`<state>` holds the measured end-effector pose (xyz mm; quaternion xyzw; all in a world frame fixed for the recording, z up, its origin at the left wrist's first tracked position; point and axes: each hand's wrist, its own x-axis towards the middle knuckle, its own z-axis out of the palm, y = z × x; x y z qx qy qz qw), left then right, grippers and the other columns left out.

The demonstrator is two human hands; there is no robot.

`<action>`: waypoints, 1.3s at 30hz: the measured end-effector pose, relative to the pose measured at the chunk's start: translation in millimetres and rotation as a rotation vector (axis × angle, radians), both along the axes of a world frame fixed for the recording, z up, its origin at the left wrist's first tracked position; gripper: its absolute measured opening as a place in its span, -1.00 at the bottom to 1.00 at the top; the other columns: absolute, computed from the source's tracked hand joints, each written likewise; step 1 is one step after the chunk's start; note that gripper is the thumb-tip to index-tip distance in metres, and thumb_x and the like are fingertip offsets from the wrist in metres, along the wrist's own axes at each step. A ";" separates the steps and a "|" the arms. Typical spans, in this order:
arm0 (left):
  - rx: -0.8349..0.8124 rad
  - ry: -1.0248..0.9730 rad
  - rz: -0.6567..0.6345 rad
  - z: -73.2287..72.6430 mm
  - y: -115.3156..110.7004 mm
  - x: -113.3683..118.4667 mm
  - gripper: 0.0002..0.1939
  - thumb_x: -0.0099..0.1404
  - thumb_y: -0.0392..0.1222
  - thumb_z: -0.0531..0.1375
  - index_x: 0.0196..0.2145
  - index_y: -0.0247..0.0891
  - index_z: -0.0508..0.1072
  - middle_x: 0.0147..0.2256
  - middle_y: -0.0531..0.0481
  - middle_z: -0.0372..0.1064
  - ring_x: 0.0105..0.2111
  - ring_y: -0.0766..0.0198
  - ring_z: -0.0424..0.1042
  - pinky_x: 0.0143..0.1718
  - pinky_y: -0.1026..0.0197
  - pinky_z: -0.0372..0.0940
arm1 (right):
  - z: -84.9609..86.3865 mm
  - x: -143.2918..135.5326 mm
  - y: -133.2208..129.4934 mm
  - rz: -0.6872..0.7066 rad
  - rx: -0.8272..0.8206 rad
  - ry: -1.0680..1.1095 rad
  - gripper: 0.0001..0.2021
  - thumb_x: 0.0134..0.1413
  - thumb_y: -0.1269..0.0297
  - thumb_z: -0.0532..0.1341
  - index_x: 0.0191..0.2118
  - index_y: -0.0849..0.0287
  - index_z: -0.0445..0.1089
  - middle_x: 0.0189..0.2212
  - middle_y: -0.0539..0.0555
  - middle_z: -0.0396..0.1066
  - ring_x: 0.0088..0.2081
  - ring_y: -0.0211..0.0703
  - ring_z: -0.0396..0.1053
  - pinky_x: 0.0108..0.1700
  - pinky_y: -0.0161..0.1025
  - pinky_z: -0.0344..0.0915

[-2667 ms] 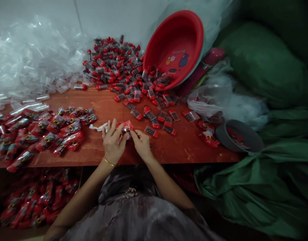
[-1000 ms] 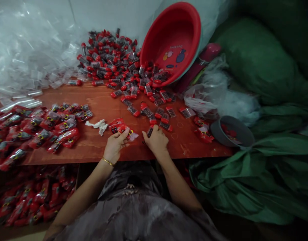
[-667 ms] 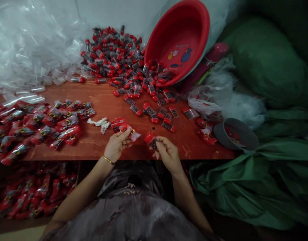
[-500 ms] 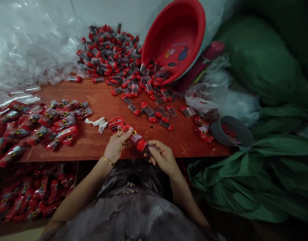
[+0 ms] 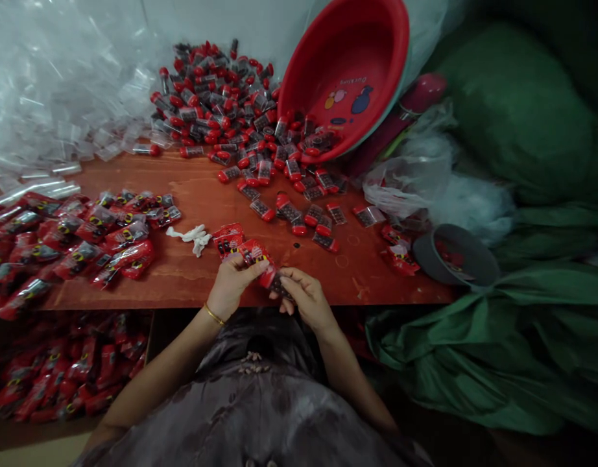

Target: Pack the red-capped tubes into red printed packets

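My left hand (image 5: 238, 282) pinches a red printed plastic packet (image 5: 254, 251) between thumb and fingers. In my right hand (image 5: 303, 295) is a small clear bottle (image 5: 283, 287) of dark beads, its red-capped end toward the packet. That end now meets the packet's near edge; whether it is inside is hard to tell behind my fingers. Another flat red packet (image 5: 227, 240) lies on the table just beyond my left hand. Left of it is a crumpled white scrap (image 5: 192, 239).
Filled packets (image 5: 119, 240) cover the table's left, with more in a box (image 5: 70, 370) below. Loose red-capped bottles (image 5: 216, 104) are heaped at the back, spilling from a tilted red basin (image 5: 350, 58). A grey bowl (image 5: 454, 253) and green cloth (image 5: 498, 350) lie right.
My right hand has moved the bottle slightly left and up, bringing its red cap against the packet. My left hand still holds the packet. The view has shifted slightly.
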<state>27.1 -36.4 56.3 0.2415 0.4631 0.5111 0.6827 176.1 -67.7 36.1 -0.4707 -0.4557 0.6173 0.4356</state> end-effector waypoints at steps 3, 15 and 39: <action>0.038 -0.016 0.042 -5.2 -3.6 5.1 -0.67 -0.23 -0.12 0.46 -0.49 -0.34 0.53 -0.52 0.06 0.46 -0.53 0.40 0.36 -0.41 0.32 0.27 | -2.0 -10.4 -0.7 -0.120 0.109 -0.056 -0.72 0.10 0.04 0.14 -0.24 0.17 0.33 -0.60 -0.09 0.38 -0.73 -0.44 0.14 -0.60 -0.41 0.25; 0.020 -0.103 0.069 -9.0 -4.6 17.3 -0.66 -0.19 -0.07 0.43 -0.51 -0.35 0.51 -0.53 0.03 0.46 -0.52 0.39 0.38 -0.41 0.32 0.28 | -3.4 -22.0 5.8 -0.140 0.102 -0.101 -0.72 0.16 0.00 0.06 -0.25 0.13 0.24 -0.63 -0.18 0.22 -0.73 -0.45 0.11 -0.68 -0.46 0.12; 0.075 -0.077 -0.149 14.7 4.5 -3.2 -0.62 -0.04 0.03 0.35 -0.38 -0.35 0.50 -0.56 -0.04 0.47 -0.78 0.39 0.24 -0.81 0.35 0.09 | 5.7 -45.8 0.7 -0.150 -0.069 0.308 -0.74 0.05 0.03 0.18 -0.36 0.13 0.24 -0.61 -0.17 0.30 -0.78 -0.52 -0.03 -0.70 -0.44 0.17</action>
